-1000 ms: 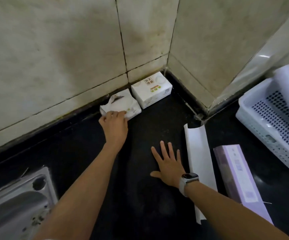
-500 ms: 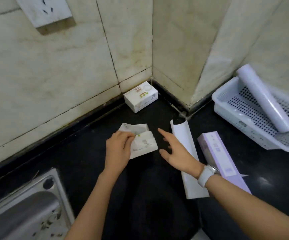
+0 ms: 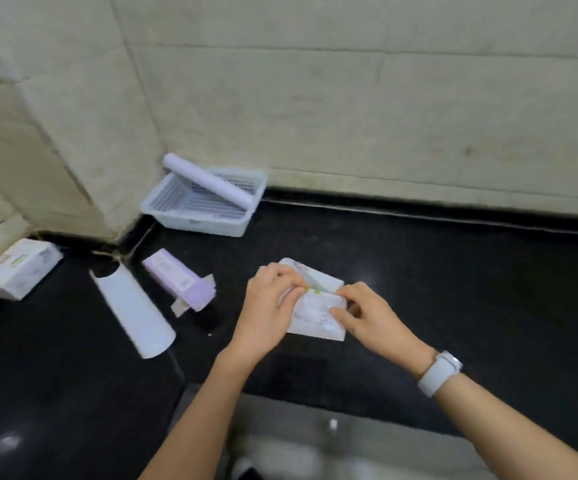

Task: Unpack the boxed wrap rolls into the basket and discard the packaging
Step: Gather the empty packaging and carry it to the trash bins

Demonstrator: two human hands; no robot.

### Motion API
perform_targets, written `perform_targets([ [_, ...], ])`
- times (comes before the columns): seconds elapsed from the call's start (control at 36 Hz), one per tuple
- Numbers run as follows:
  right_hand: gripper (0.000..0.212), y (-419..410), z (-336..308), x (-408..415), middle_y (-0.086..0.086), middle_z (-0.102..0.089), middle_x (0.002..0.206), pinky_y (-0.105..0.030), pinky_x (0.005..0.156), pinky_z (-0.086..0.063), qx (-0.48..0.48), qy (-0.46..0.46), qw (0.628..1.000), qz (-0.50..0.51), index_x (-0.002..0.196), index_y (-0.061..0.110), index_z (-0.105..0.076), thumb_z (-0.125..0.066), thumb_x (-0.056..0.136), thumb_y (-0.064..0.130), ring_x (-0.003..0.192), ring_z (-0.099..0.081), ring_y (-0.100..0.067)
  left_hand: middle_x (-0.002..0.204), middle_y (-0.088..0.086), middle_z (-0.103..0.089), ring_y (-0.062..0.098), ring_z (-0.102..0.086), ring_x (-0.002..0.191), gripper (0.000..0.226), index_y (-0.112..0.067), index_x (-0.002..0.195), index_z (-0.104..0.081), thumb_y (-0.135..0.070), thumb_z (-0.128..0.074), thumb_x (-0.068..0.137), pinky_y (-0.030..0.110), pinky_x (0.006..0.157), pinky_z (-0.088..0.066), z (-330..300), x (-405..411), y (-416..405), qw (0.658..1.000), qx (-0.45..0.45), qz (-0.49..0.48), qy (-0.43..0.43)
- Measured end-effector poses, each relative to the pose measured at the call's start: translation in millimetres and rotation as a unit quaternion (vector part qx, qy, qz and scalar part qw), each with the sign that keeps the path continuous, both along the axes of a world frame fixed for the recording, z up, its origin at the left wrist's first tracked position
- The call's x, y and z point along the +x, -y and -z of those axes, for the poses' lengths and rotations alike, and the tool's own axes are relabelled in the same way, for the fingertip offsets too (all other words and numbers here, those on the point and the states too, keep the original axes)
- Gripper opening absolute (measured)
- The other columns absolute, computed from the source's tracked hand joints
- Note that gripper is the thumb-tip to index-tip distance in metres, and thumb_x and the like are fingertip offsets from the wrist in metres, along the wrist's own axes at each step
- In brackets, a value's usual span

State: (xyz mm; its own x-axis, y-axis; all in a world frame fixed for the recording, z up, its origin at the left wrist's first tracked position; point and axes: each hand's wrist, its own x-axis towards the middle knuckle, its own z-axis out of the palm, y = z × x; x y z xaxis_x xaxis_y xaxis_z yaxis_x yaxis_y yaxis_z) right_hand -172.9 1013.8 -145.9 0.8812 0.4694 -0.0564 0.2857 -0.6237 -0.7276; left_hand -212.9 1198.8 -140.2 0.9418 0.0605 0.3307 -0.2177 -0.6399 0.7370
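Gripping with left hand: fingers are curling around the left edge of a crumpled white packet, thumb and forefinger pinching near a small green mark on its upper seam.
Right hand: fingers are pressing together on the packet's right edge, thumb lying on its front face; a white watch is sitting on that wrist.
Packet: it is being held between both hands just above the black countertop, its print too blurred to read.
Purple box: lying on the counter left of the hands, near end flaps standing open.
White sleeve: a curled white sheet or tube is lying just left of the purple box, apart from it.
Basket: sitting against the tiled wall behind the purple box.
Wrap roll: one white roll is resting tilted inside the basket, upper end propped over the back-left rim.
Small white box: sitting in the far-left corner against the wall, well apart from the hands.
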Motion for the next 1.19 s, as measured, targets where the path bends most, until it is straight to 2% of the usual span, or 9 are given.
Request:
perform_targets([
  [0.17,0.011,199.8,-2.7,-57.1,-0.002,-0.053,0.091,-0.032,0.077,-0.046,-0.016,0.031,0.960,0.278,0.097,0.015,-0.061,-0.056,0.088,0.019,0.077,-0.055,-0.018,0.114,-0.009,-0.056,0.016,-0.049,0.112,0.023,-0.021,0.103,-0.068,-0.016,-0.050,0.090,0.043,0.103,-0.038,3.0,26.9,203.9,0.987,0.020,0.158,-0.028],
  [0.25,0.009,284.6,-3.5,-91.9,-0.001,-0.053,0.089,-0.030,0.075,-0.044,-0.021,0.044,0.914,0.402,0.094,0.016,-0.059,-0.055,0.089,0.022,0.077,-0.055,-0.018,0.128,-0.005,-0.051,0.014,-0.042,0.122,0.030,-0.021,0.119,-0.060,-0.018,-0.049,0.091,0.040,0.109,-0.031,-3.2,29.4,299.6,0.971,0.043,0.232,-0.046],
  [0.36,0.001,382.7,-7.1,-134.3,-0.002,-0.051,0.085,-0.030,0.073,-0.040,-0.028,0.073,0.839,0.538,0.086,0.021,-0.056,-0.056,0.087,0.021,0.072,-0.054,-0.016,0.132,-0.003,-0.049,0.017,-0.042,0.122,0.034,-0.020,0.125,-0.053,-0.024,-0.047,0.091,0.042,0.107,-0.035,-11.1,32.5,415.8,0.939,0.077,0.333,-0.047],
  [0.47,0.007,468.4,-15.2,-165.5,-0.001,-0.048,0.077,-0.026,0.067,-0.033,-0.035,0.100,0.774,0.624,0.080,0.021,-0.056,-0.057,0.086,0.020,0.064,-0.048,-0.004,0.136,0.001,-0.048,0.021,-0.043,0.124,0.037,-0.018,0.129,-0.049,-0.028,-0.045,0.093,0.043,0.105,-0.037,-20.1,39.1,524.1,0.908,0.125,0.398,-0.027],
  [0.67,0.005,629.4,-51.3,-164.6,-0.006,-0.051,0.080,-0.023,0.064,-0.030,-0.024,0.198,0.695,0.691,0.083,0.012,-0.059,-0.059,0.087,0.015,0.067,-0.048,-0.015,0.136,0.004,-0.048,0.023,-0.043,0.125,0.039,-0.017,0.130,-0.047,-0.028,-0.045,0.093,0.043,0.104,-0.038,-52.0,71.9,723.8,0.876,0.142,0.460,0.030],
  [0.75,0.008,699.8,-73.4,-140.6,-0.007,-0.051,0.083,-0.023,0.065,-0.032,-0.013,0.240,0.678,0.694,0.083,0.020,-0.055,-0.059,0.088,0.015,0.068,-0.050,-0.018,0.136,0.008,-0.048,0.026,-0.043,0.125,0.041,-0.014,0.131,-0.047,-0.027,-0.045,0.092,0.046,0.103,-0.038,-70.3,101.7,803.4,0.877,0.138,0.458,0.053],
  [0.97,0.010,848.7,-120.3,-72.2,-0.007,-0.050,0.084,-0.029,0.070,-0.035,-0.012,0.284,0.664,0.692,0.084,0.020,-0.053,-0.060,0.086,0.014,0.073,-0.047,-0.020,0.135,0.015,-0.049,0.031,-0.043,0.126,0.045,-0.010,0.132,-0.047,-0.027,-0.046,0.090,0.046,0.104,-0.039,-95.5,175.1,950.7,0.886,0.153,0.437,0.027],
  [1.08,0.003,901.2,-133.1,-33.9,-0.003,-0.052,0.086,-0.026,0.070,-0.034,-0.008,0.270,0.689,0.673,0.089,0.017,-0.057,-0.058,0.088,0.020,0.076,-0.048,-0.016,0.139,0.014,-0.047,0.028,-0.043,0.129,0.048,-0.009,0.134,-0.044,-0.027,-0.045,0.090,0.046,0.106,-0.038,-90.5,201.8,989.2,0.894,0.162,0.418,0.016],
  [1.19,0.018,943.6,-137.3,19.6,-0.004,-0.056,0.088,-0.031,0.071,-0.041,0.030,0.217,0.738,0.638,0.100,0.008,-0.060,-0.057,0.088,0.021,0.080,-0.054,-0.019,0.141,0.014,-0.045,0.029,-0.040,0.131,0.050,-0.008,0.136,-0.041,-0.027,-0.046,0.090,0.046,0.108,-0.035,-80.8,224.9,1011.6,0.911,0.162,0.380,-0.009],
])
